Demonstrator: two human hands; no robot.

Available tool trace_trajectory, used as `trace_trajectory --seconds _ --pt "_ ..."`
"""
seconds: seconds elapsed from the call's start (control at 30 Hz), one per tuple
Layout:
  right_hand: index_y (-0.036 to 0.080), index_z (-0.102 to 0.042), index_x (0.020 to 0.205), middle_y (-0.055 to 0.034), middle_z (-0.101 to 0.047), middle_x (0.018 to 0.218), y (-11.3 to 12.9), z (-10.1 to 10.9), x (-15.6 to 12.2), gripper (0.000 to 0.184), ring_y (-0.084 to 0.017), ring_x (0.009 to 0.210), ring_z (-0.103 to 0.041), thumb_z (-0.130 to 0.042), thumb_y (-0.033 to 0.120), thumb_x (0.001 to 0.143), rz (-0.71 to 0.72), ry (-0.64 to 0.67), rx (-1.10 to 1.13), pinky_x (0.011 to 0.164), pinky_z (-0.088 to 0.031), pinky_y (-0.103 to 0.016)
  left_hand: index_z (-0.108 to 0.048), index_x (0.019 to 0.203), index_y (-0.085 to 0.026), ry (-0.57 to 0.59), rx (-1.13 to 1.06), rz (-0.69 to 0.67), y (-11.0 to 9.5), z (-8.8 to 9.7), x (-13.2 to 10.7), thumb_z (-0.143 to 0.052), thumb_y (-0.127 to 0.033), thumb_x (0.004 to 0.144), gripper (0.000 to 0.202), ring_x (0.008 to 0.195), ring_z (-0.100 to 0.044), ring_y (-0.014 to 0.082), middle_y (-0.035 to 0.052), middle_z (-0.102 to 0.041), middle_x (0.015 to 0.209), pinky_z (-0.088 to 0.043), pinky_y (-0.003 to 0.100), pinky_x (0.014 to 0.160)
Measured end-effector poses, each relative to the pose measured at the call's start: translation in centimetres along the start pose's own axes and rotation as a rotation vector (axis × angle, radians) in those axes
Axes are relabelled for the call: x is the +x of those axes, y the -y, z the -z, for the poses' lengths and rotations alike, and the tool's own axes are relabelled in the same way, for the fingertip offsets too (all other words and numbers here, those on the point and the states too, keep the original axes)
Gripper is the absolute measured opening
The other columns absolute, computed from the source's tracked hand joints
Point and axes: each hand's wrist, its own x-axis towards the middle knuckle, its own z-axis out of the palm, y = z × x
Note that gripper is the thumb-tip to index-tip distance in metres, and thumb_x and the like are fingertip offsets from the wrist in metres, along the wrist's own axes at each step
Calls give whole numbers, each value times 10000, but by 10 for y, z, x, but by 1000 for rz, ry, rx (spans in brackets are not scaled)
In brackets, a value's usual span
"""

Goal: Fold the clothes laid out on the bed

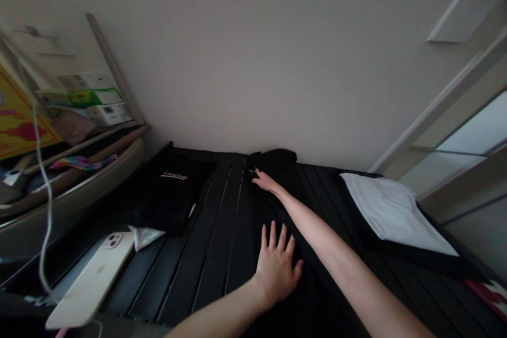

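Note:
A long black garment [295, 211] lies over the dark slatted surface, stretching from its far edge by the wall down to the near side; its exact kind is hard to make out in the dim light. My left hand [277, 266] rests flat on the near part of it, fingers spread. Further away, my right hand [264, 180] reaches past the left one, with its thumb and fingers closed at the bunched far end of the garment. Some of those fingertips are lost against the black cloth.
Left of the garment lies a folded black cloth item [166, 190] with white lettering, near a pale phone [95, 280] and a white cable [49, 211]. A white folded cloth [396, 211] lies on black fabric at right. Boxes [106, 108] stand at far left; a wall [253, 63] rises behind.

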Motion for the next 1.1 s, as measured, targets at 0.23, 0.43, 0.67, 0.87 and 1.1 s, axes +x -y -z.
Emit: trace_trajectory --seconds 0.23,0.43,0.67,0.87,1.1 --pt "170 -671 1108 -47 -702 1108 -11 27 -21 329 -201 1030 -636 -536 287 831 -11 111 79 919 -468 -326 -417 1421 -212 -20 30 2 0 0 0 -254 -586 926 641 1435 -148 343 92 -317 1527 -157 578 1148" --pt "189 -697 995 -65 -657 1193 -13 65 -80 212 -209 1135 -579 -568 224 829 -23 78 -18 1013 -401 -367 -425 1417 -225 -25 71 -9 -3 3 0 -291 -578 923 622 1426 -178 346 86 -333 1521 -160 573 1144" --pt "191 -703 903 -92 -626 1210 -6 92 -176 153 -230 1140 -563 -604 224 791 3 159 -187 1016 -396 -390 -369 1446 -249 -46 111 11 -5 3 -8 -296 -553 936 599 1416 -221 332 71 -337 1521 -170 576 1138" --pt "161 -582 1186 -81 -657 969 -3 111 -247 436 -193 839 -631 -614 340 789 -54 301 -327 787 -490 -319 -378 1441 -218 -64 185 68 -11 2 -39 -370 -490 935 574 1407 -234 355 91 -324 1525 -196 583 1129" --pt "181 -621 1067 -110 -681 927 36 134 -301 403 -282 897 -645 -693 266 680 -173 427 -533 750 -481 -334 -424 1405 -202 16 175 39 -19 21 -89 -384 -413 947 506 1394 -294 312 98 -364 1503 -272 548 1116"
